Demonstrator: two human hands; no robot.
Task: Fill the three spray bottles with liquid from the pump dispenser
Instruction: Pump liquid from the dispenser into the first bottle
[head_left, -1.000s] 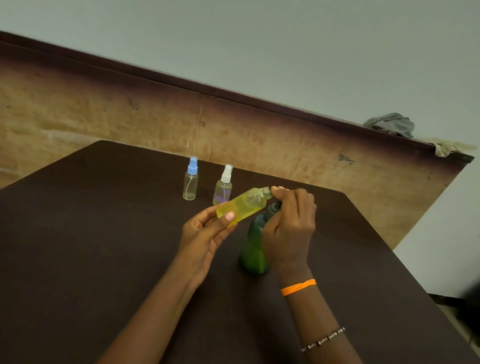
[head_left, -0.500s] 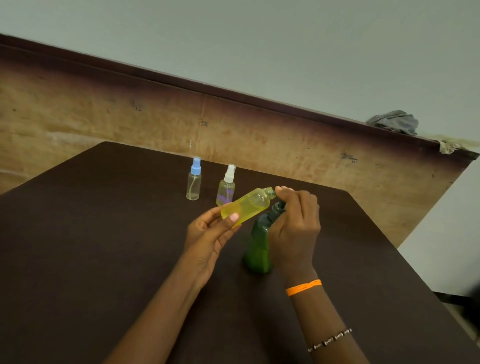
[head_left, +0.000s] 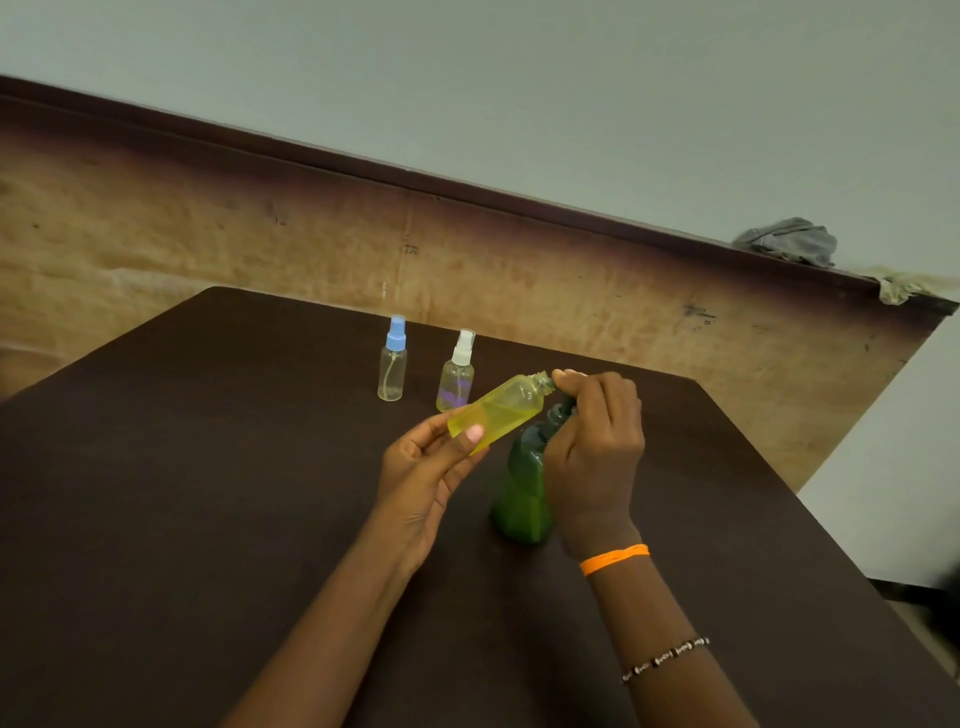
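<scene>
My left hand (head_left: 423, 467) holds a yellow spray bottle (head_left: 496, 410) by its base, tilted with its uncapped neck toward the upper right. That neck sits at the nozzle of the green pump dispenser (head_left: 522, 493), which stands on the dark table (head_left: 208, 519). My right hand (head_left: 595, 441) is curled over the dispenser's pump head and hides most of it. Behind stand two capped spray bottles: a clear one with a blue cap (head_left: 392, 358) and a clear one with a white cap and purple label (head_left: 457, 374). I cannot see the yellow bottle's cap.
A brown wall panel runs behind the table's far edge. A grey cloth (head_left: 787, 241) lies on the ledge at the upper right. The table's right edge drops to a pale floor.
Both hands, the yellow bottle and the dispenser keep the same pose. Only the view has shifted slightly.
</scene>
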